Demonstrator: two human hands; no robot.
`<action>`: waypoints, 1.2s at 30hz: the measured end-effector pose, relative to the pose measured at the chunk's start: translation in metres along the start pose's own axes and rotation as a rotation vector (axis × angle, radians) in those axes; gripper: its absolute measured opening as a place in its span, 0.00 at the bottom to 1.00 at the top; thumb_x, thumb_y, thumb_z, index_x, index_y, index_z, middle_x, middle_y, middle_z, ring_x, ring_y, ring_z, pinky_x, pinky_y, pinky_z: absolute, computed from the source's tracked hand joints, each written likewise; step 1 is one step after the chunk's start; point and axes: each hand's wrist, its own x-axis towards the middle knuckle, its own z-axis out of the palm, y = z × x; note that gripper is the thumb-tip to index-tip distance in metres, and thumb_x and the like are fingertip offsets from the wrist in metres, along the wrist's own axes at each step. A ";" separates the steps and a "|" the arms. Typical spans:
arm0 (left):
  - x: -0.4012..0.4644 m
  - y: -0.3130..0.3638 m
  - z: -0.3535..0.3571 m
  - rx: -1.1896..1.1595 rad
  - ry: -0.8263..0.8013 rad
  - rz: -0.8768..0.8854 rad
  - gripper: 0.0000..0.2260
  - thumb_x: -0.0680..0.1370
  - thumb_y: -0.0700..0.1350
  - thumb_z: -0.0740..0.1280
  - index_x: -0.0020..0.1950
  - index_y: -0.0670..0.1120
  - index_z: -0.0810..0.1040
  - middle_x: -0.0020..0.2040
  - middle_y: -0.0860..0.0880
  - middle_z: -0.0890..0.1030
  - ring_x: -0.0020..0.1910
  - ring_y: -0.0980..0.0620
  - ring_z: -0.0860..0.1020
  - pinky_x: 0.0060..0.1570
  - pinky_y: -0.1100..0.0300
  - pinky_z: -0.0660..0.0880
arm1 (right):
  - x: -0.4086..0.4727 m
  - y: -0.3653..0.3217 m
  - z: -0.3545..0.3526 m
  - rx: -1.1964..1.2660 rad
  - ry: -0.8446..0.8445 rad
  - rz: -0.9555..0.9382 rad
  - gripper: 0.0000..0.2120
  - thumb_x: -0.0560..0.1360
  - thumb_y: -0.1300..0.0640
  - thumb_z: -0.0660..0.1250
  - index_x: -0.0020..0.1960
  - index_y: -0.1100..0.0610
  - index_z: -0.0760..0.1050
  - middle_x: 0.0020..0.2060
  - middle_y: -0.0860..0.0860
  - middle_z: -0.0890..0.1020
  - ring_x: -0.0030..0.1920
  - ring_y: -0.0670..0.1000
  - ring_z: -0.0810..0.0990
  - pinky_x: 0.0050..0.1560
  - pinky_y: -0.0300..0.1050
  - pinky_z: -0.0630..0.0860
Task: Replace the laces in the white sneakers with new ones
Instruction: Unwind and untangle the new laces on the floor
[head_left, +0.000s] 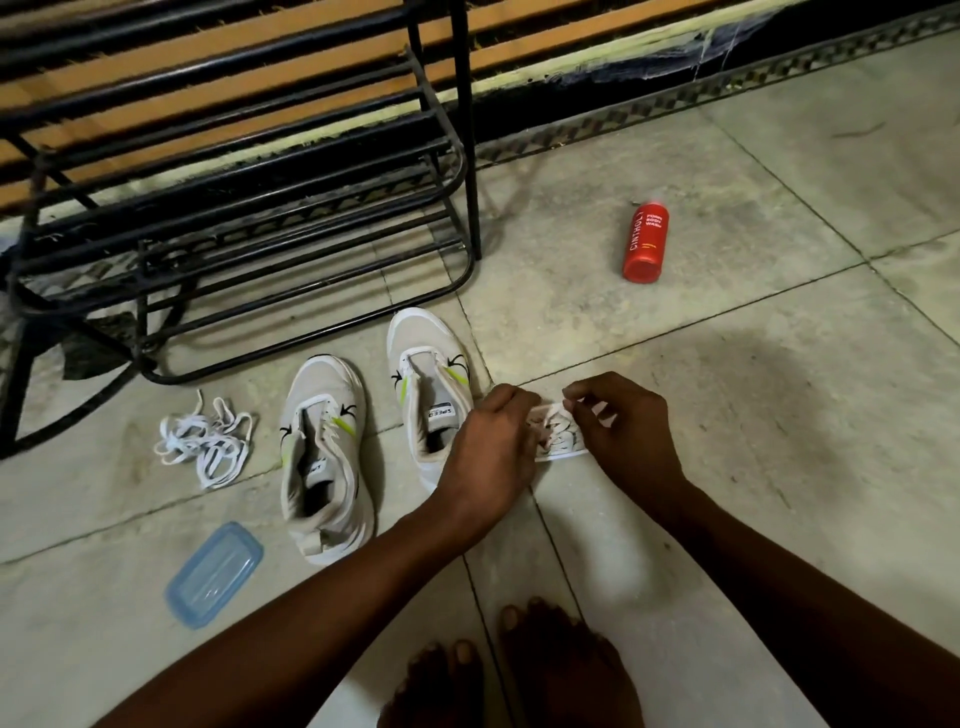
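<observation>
Sneakers (363, 431) sat unlaced on floor, old laces (208, 441) dumped aside. Left hand (493, 441) and right hand (623, 421) pinched new lace packet (558, 434), likely opening it.

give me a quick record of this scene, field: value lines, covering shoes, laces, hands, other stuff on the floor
sneakers: two white sneakers side by side on the tiled floor, both unlaced
old laces: loose white pile left of the sneakers
new laces: small packet held in both hands
left hand: grips the packet's left side
right hand: pinches its top edge
other: red bottle lying down, blue lid, black metal rack
</observation>
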 end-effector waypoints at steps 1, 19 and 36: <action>-0.003 0.002 -0.007 -0.033 0.038 0.006 0.12 0.76 0.35 0.69 0.58 0.43 0.80 0.54 0.47 0.79 0.51 0.48 0.79 0.52 0.58 0.76 | 0.000 -0.006 0.003 0.041 0.020 0.005 0.06 0.75 0.64 0.74 0.49 0.55 0.83 0.44 0.46 0.84 0.42 0.43 0.81 0.39 0.30 0.73; -0.135 -0.135 -0.114 0.168 0.574 -0.256 0.10 0.84 0.47 0.62 0.53 0.42 0.78 0.50 0.47 0.78 0.50 0.44 0.77 0.51 0.47 0.73 | 0.003 -0.107 0.092 0.179 -0.227 -0.261 0.10 0.72 0.67 0.75 0.52 0.59 0.84 0.45 0.50 0.85 0.45 0.42 0.83 0.50 0.32 0.75; -0.223 -0.225 -0.117 0.354 0.246 -0.382 0.23 0.80 0.58 0.64 0.69 0.43 0.72 0.60 0.44 0.77 0.56 0.41 0.76 0.54 0.50 0.73 | -0.006 -0.113 0.113 0.018 -0.307 -0.266 0.08 0.71 0.67 0.75 0.49 0.60 0.84 0.44 0.52 0.85 0.44 0.51 0.83 0.50 0.42 0.78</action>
